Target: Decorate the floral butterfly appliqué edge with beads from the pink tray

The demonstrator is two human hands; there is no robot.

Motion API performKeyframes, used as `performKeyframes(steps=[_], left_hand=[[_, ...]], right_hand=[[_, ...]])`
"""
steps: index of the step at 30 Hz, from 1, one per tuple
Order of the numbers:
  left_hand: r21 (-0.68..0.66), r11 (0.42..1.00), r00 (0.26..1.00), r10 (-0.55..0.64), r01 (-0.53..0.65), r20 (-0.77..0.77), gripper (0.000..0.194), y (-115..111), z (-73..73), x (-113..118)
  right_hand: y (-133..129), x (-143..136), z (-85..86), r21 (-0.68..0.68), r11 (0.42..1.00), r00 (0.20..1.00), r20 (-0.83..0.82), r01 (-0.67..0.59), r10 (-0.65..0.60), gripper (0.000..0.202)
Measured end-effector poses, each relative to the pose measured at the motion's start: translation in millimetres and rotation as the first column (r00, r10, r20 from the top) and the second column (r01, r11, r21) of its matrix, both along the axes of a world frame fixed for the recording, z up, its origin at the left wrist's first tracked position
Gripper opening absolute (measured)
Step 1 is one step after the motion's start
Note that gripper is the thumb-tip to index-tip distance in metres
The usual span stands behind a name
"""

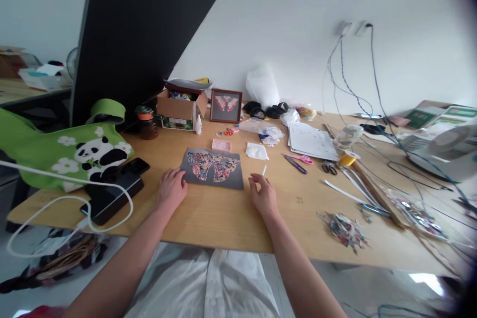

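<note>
A dark grey sheet (233,182) lies flat on the table, bearing a butterfly (214,164) made of small multicoloured pieces with a dotted pale outline. At the sheet's left edge rests my left hand (173,189), fingers loosely bent and touching the edge, with nothing seen in them. Just right of the sheet, my right hand (264,195) is low over the table, its fingers curled. A slim white pen-like stick (264,170) protrudes beyond those fingers; its lower end is hidden. Behind the sheet are a pink tray (221,145) and a white piece of paper or cloth (257,151).
A framed butterfly picture (226,105), an open cardboard box (181,109) and a white bottle (198,124) stand behind. Pink scissors (303,159), a purple-handled cutter (296,164) and a scrap pile (345,229) lie right. A black box (112,198) with a white cable is left.
</note>
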State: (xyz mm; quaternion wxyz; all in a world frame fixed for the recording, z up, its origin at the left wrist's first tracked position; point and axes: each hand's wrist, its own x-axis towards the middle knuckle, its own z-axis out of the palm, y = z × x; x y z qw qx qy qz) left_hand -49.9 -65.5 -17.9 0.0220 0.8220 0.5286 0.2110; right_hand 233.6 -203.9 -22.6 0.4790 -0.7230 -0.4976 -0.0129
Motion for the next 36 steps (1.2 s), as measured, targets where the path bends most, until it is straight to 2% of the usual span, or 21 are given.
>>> performKeyframes(steps=[12,26,33,36], left_hand=[[-0.013,1.000,1.000,0.005,-0.004,0.022,0.043,-1,1.2,0],[0.076,0.997,0.996,-0.027,0.020,0.085,0.048,6,-10.3,-3],[0.254,0.960,0.983,-0.147,0.115,0.108,0.045,9,-26.1,-6],[0.282,0.950,0.979,-0.169,0.132,0.114,0.046,9,-29.3,-6]], right_hand=[[0,0,-2.1,-0.110,0.992,0.997,0.026,-0.063,0.066,0.021],[2,2,-8.5,-0.060,0.994,0.995,-0.006,-0.095,0.095,0.020],[-2,-2,-5.2,-0.033,0.996,0.996,0.004,-0.087,0.087,0.018],[-2,-1,-4.4,-0.047,0.994,0.996,0.004,-0.094,0.094,0.017]])
